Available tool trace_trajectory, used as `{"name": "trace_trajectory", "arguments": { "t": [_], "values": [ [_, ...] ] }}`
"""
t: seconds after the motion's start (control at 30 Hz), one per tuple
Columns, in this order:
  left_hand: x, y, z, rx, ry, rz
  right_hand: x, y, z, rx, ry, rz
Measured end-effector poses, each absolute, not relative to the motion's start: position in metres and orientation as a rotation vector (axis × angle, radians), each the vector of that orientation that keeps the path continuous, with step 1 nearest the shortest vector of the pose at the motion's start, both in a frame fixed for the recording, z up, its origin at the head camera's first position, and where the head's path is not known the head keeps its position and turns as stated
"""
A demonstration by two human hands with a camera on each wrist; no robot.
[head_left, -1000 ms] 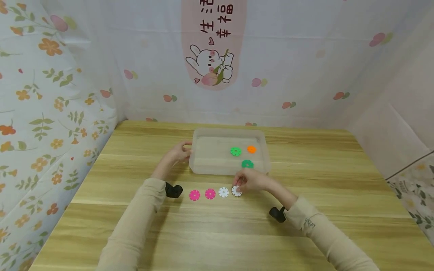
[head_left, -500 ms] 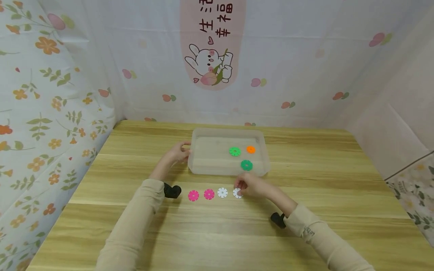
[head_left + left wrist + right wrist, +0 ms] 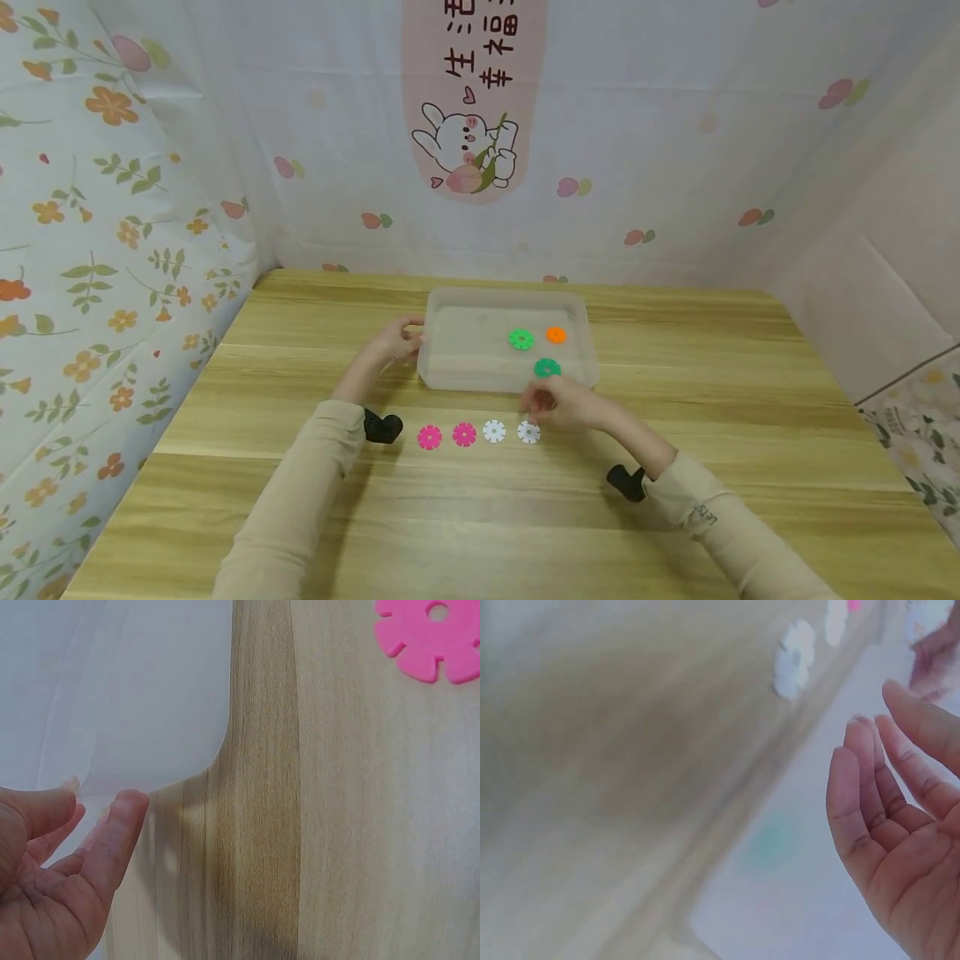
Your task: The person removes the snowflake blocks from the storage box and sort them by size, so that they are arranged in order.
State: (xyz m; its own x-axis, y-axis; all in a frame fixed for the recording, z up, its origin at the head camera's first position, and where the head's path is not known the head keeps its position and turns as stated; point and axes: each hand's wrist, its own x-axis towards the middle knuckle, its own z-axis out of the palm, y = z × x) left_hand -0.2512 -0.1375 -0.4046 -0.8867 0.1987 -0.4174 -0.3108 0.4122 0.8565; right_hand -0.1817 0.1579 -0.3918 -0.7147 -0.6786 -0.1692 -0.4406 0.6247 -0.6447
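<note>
My left hand [image 3: 397,342] holds the left end wall of a translucent plastic box [image 3: 465,380]; in the left wrist view its thumb lies at the rim and its fingers against the outer side. My right hand [image 3: 567,405] hovers just above the table in front of the box, its fingers bent loosely with nothing between them. Just below its fingertips lies a white notched disc [image 3: 528,432]. To its left, in a row, are another white notched disc [image 3: 494,431] and two pink notched discs, one nearer [image 3: 464,434] and one at the left end [image 3: 429,437].
Inside the box lie a light green disc [image 3: 521,339], an orange disc [image 3: 556,334] and a darker green disc [image 3: 547,367]. The wooden table [image 3: 480,533] ends at a printed curtain [image 3: 637,167] behind. Black wrist mounts [image 3: 384,427] sit on both wrists.
My right hand has set the second white disc down at the row's right end, slightly farther right, and let go, lifting off it. My left hand has stayed on the box.
</note>
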Motion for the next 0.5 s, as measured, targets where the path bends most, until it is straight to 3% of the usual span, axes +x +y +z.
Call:
{"name": "trace_trajectory", "arguments": {
  "t": [0.5],
  "values": [
    [-0.251, -0.137, -0.405, -0.079, 2.223, 1.491, -0.244, 0.17, -0.356, -0.881, 2.581, -0.842]
  ]
}}
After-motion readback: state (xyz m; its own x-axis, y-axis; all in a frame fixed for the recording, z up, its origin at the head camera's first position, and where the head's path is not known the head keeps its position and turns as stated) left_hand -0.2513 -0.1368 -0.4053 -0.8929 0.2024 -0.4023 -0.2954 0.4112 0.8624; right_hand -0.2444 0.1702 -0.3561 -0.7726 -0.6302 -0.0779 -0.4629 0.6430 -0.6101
